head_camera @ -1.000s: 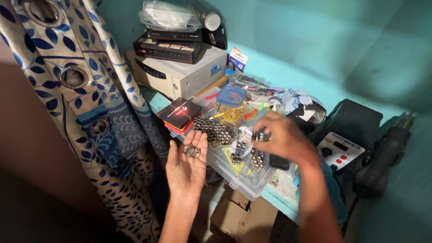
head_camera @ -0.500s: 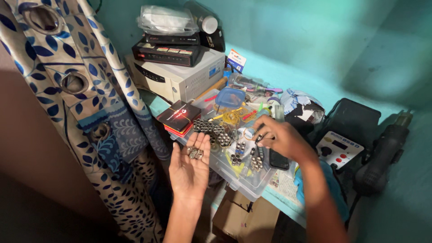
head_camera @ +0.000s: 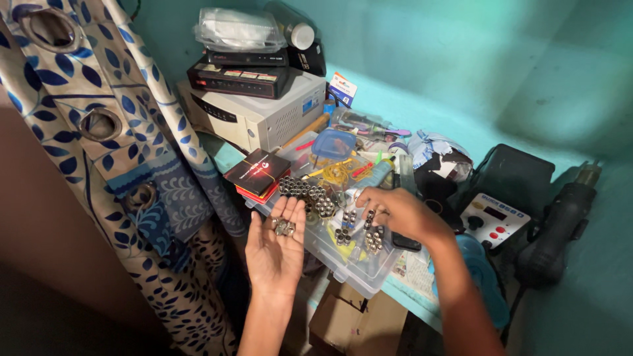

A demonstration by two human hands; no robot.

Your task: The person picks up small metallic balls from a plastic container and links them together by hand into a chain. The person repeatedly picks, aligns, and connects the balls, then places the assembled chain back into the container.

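Cupped palm-up, the left hand (head_camera: pixel 275 250) lies open with fingers loosely spread, cradling a few small metal connectors (head_camera: pixel 284 227) near the base of the fingers. To its left hangs a white curtain with blue leaves and metal eyelets (head_camera: pixel 99 132). Just beyond the fingertips sits a clear plastic compartment box (head_camera: pixel 343 264), its near edge overhanging the teal shelf (head_camera: pixel 422 306); rows of the same silvery connectors (head_camera: pixel 306 194) stand packed in its left compartments, with a red-and-black card box (head_camera: pixel 257 173) lying beside them. Behind, a white inverter-like unit (head_camera: pixel 257 115) carries black set-top boxes (head_camera: pixel 241 79) and a clear bag. Over the box's right compartments the right hand (head_camera: pixel 395 212) reaches in palm-down, fingertips drawn together over a cluster of connectors (head_camera: pixel 372 238); whether it actually pinches one cannot be told. Further right stand a soldering station with red buttons (head_camera: pixel 494 221) and a dark hot-air gun (head_camera: pixel 560 224).
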